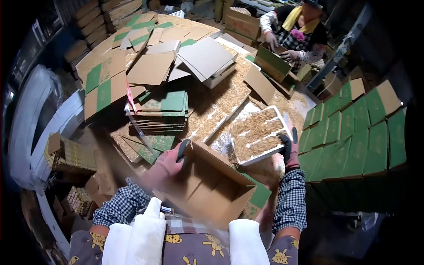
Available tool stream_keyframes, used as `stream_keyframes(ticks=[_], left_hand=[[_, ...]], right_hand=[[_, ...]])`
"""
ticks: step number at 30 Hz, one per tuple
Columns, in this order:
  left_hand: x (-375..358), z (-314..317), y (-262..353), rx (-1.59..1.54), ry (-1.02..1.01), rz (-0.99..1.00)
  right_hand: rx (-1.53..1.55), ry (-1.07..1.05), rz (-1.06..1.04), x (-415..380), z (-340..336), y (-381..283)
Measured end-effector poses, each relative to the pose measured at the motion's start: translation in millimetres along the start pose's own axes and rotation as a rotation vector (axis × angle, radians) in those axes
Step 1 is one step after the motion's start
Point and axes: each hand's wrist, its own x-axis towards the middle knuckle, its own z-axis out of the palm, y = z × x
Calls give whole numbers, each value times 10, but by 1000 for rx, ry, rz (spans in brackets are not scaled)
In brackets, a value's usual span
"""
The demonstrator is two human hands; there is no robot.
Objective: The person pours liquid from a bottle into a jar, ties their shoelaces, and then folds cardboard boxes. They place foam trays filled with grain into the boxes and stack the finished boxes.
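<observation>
Open carton (207, 181) sits near-left of the white tray (260, 157), mouth up, left hand (167, 164) with fingers pinching the carton's rim, apparently to steady it, right hand (290, 150) with fingers clamping the tray's right side, presumably so its husks (254, 132) don't spill.

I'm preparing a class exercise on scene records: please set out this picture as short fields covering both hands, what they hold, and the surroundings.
left hand: gloved, gripping a box
right hand: gloved, gripping the tray by its edge
box: open, bare cardboard inside
tray: white, holding loose tan bits
co-worker: across the table, handling a carton
far right: stacked green boxes
</observation>
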Motion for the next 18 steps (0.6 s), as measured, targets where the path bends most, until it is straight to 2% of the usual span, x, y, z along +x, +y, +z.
stream_keyframes(ticks=[2, 3, 4, 6, 8, 10, 12, 13, 14, 16, 17, 18], left_hand=[[147, 217, -292, -181, 102, 229], [235, 361, -394, -222, 255, 406], [301, 384, -338, -245, 227, 446], [334, 446, -275, -891, -87, 66], [527, 444, -236, -732, -311, -100], [648, 565, -111, -931, -189, 106], [669, 427, 17, -1090, -275, 86], [671, 339, 67, -1112, -294, -11], [537, 188, 198, -1275, -288, -26], [481, 69, 169, -1361, -273, 13], [453, 39, 141, -1271, -195, 86], [570, 237, -96, -1036, -140, 183]], right_hand=[[167, -87, 58, -281, -304, -291], [149, -73, 78, -460, -453, -408], [132, -54, 103, -763, -461, -605], [172, 125, 93, -1421, -354, -913], [338, 110, 151, -2079, 59, -1186], [370, 7, 198, -2535, 275, -1164], [472, -21, 260, -2912, 595, -1000], [500, 45, 277, -2987, 670, -841], [532, 107, 295, -3049, 722, -688], [-191, -152, -287, -3210, 779, -476], [-44, 0, 17, -3172, 742, -470], [-45, 16, 19, -3193, 695, -380]])
